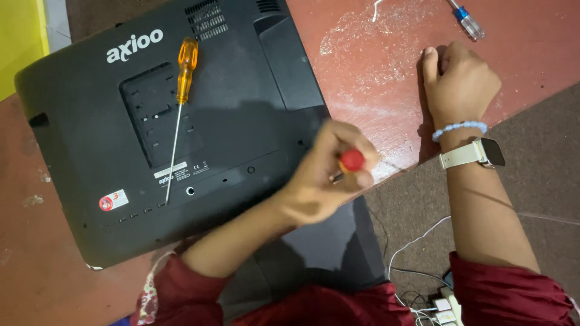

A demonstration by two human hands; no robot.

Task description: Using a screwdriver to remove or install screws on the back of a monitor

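over the lower right edge of the black monitor back (241, 121), my left hand (320, 181) is clenched on a red-capped screwdriver (351, 160), shaft hidden, pointing down and away. my right hand (459, 81) rests loosely fisted on the red table (374, 66), well apart, holding nothing visible.

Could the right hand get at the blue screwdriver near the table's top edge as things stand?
Probably yes. The right hand rests closed on the red table holding nothing visible, and only bare tabletop lies between it and the blue screwdriver.
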